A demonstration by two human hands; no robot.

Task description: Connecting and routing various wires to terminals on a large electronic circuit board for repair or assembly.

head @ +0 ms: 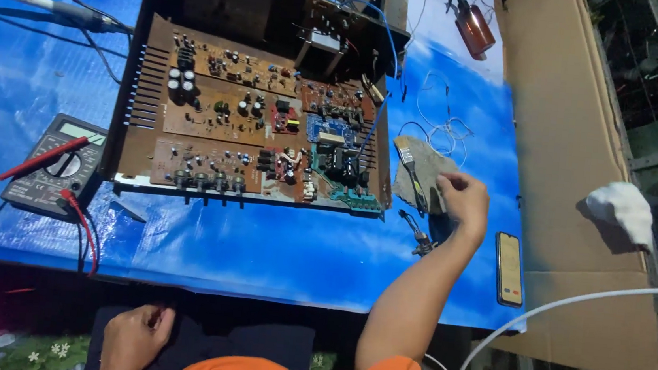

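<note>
The right hand (464, 197) was stretched out over the blue table (260, 250). Its fingers were curled in, and it reached down at a grey rag (425, 170) that lay just to the right of the open box (257, 99). A small brush (411, 172) lay on the rag, right next to the fingers. I could not tell if the fingers were holding the brush or the rag, or only touching them. The left hand (133, 338) was low down, near the person's lap, far from the table things. It was loosely curled and held nothing. The open box sat in the middle of the table, with brown boards (232, 117) inside, full of little parts and knobs. A blue wire (381, 47) ran over its right side. On the left lay a meter (57, 165) with red leads (13, 173) coming out of it. A thin pen-like tool (51, 6) lay at the top left, well apart from the hands. A clip (418, 236) lay just below the rag. A phone (509, 268) lay near the right wrist, at the edge of the table. White thin wire (445, 128) was curled up above the rag. A brown bottle (474, 23) lay at the top. A big cardboard sheet (574, 191) lay to the right, with a white cloth (622, 209) on it. A white cable (573, 301) ran across the lower right.
</note>
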